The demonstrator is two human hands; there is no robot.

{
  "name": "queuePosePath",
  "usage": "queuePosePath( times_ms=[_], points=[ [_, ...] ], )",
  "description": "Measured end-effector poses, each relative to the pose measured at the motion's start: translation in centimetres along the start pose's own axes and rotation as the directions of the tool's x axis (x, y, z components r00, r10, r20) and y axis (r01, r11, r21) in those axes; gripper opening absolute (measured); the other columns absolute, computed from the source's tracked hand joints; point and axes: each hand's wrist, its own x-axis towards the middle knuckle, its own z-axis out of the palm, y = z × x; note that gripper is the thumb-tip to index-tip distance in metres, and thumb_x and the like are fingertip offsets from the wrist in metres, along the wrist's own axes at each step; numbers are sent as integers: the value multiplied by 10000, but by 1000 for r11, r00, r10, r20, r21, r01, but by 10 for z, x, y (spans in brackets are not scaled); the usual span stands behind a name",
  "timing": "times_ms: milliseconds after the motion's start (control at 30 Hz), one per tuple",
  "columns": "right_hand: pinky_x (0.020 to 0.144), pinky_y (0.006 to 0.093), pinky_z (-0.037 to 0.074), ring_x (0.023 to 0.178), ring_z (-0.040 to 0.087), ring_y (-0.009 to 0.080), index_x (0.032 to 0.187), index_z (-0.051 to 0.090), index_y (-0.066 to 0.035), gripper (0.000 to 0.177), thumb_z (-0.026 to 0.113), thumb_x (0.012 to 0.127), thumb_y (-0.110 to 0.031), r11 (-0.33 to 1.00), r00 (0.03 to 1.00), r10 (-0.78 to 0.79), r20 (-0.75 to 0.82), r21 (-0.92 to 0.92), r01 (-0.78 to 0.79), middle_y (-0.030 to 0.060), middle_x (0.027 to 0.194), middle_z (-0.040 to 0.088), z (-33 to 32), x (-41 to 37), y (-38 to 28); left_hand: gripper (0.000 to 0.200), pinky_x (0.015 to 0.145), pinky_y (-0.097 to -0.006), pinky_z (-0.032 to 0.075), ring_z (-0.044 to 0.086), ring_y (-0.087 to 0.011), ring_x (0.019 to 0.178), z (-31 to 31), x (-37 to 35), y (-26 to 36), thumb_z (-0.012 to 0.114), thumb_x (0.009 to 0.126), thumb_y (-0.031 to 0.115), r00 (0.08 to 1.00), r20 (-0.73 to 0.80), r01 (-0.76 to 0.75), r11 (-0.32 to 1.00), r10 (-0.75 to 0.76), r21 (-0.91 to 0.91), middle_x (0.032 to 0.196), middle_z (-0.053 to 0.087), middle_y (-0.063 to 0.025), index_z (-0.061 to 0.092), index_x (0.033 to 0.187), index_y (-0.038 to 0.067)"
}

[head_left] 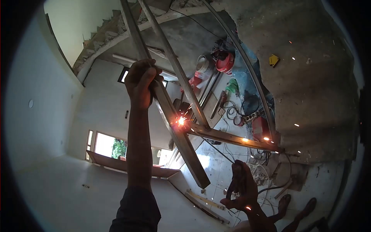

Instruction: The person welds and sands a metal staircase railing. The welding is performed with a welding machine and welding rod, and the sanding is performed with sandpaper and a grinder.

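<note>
Left hand wrapped tight round bar | right hand clutching holder, rod reaching up to joint | sparks flying where bar meets crosspiece | cables on floor below

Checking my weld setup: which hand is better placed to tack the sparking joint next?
Probably right. The right hand holds the electrode holder, rod aimed at the sparking joint; the left hand grips the steel bar.
</note>
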Motion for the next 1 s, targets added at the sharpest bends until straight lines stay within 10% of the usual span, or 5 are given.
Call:
queuePosePath(
  times_ms=[200, 367, 567, 867, 1000],
  points=[
    [614, 231, 530, 741, 655, 127, 1513, 229, 0, 1281, 955, 550, -434, 900, 952, -307, 21, -319, 297, 163, 1187, 670, -5, 3, 11, 240, 574, -218, 495, 668, -143, 678, -4, 2, -4, 679, 879, 105, 1000, -15, -17, 1000, 17, 5, 846, 687, -98, 622, 1075, -22],
    [682, 231, 511, 1116, 577, 175, 1511, 212, 46, 1351, 960, 524, -492, 953, 967, -252, 19, -171, 252, 178, 1408, 491, -5, 0, 20, 207, 584, -242, 485, 585, -100, 637, -2, 0, -1, 643, 897, 65, 1000, -20, 8, 1000, -8, -2, 879, 675, -95, 610, 1078, -29],
    [579, 229, 513, 736, 646, 134, 1439, 284, 78, 1187, 904, 618, -512, 880, 922, -387, 9, -297, 372, 186, 1243, 643, -1, 8, 11, 160, 620, -267, 510, 589, -110, 607, 2, 0, 3, 644, 906, 107, 997, -66, 36, 993, -29, 109, 844, 674, -85, 625, 1028, 6],
    [1174, 375, 242, 1426, 312, 263, 1489, 200, 82, 1281, 983, 542, -281, 969, 990, -138, -30, 200, 141, 174, 1465, 367, 6, 2, 10, 265, 565, -221, 480, 676, -155, 672, -5, 1, -1, 686, 873, 133, 1000, -7, 13, 998, -13, 53, 852, 692, -102, 629, 1094, 0],
    [1062, 329, 400, 1314, 457, 225, 1494, 228, 51, 1295, 988, 514, -322, 992, 993, -114, 9, -47, 114, 155, 1428, 434, -3, -1, 19, 250, 576, -229, 486, 670, -151, 671, -3, 1, -1, 678, 877, 121, 1000, 0, 13, 1000, -13, 11, 848, 687, -103, 626, 1086, -6]
  ],
)
